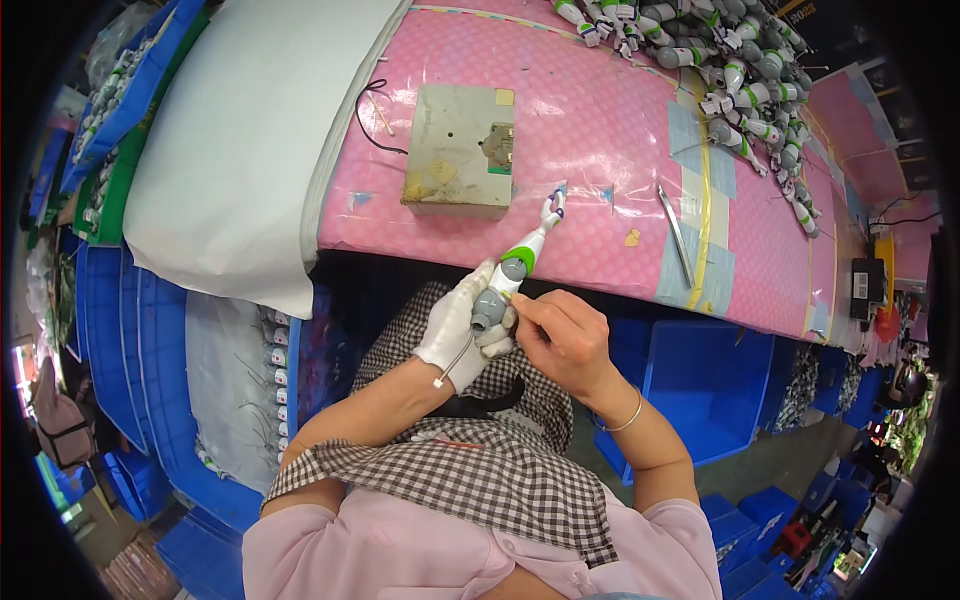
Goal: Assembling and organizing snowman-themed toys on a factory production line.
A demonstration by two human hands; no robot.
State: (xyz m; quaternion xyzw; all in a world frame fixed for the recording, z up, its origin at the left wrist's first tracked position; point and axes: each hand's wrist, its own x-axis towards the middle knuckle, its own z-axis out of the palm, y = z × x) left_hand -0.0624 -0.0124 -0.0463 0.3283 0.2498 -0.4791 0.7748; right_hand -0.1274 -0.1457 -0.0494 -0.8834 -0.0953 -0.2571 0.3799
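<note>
My left hand (452, 325), in a white glove, is closed around a toy robot arm (513, 268) in white, grey and green. The toy arm slants up and away over the table's front edge, its claw-like end far from me. From its near grey end a thin wire with a small white plug (438, 382) hangs over the glove. My bare right hand (567, 335) is curled, thumb and forefinger pinched against the toy arm's right side near the grey joint. Whatever small thing these fingertips may hold is hidden.
A grey metal box (458, 150) with a black cord stands on the pink-covered table (590, 130). Metal tweezers (677, 238) lie to the right. Many similar toy arms (750, 95) are heaped at far right. White sheeting (250, 130) covers the left side. A blue bin (705, 385) sits below.
</note>
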